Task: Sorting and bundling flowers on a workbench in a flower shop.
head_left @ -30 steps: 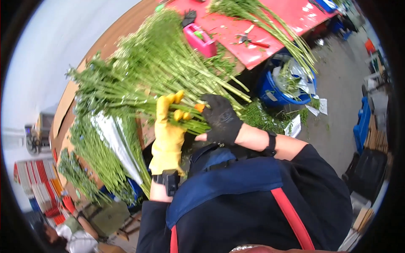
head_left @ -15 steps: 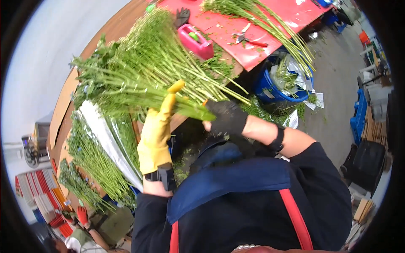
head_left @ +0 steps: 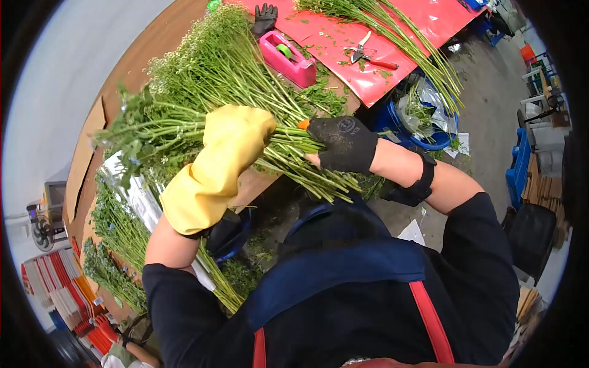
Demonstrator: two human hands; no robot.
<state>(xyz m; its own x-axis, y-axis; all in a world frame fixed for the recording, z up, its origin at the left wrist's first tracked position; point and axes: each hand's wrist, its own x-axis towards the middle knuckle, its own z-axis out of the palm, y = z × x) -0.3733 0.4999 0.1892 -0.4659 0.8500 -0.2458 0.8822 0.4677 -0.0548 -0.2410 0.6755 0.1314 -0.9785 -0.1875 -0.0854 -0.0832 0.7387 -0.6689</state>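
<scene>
Table (head_left: 184,21); one bunch (head_left: 294,147) in two hands (head_left: 240,132) (head_left: 343,144)

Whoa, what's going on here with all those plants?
A person's left grip, in a yellow glove, is closed around a bunch of green stems. The right grip, in a black glove, is at the same bunch, nearer the bare stem ends. More leafy stalks lie on the table beyond. Red-handled cutters rest on a red sheet, and a pink tape dispenser stands nearby.
</scene>
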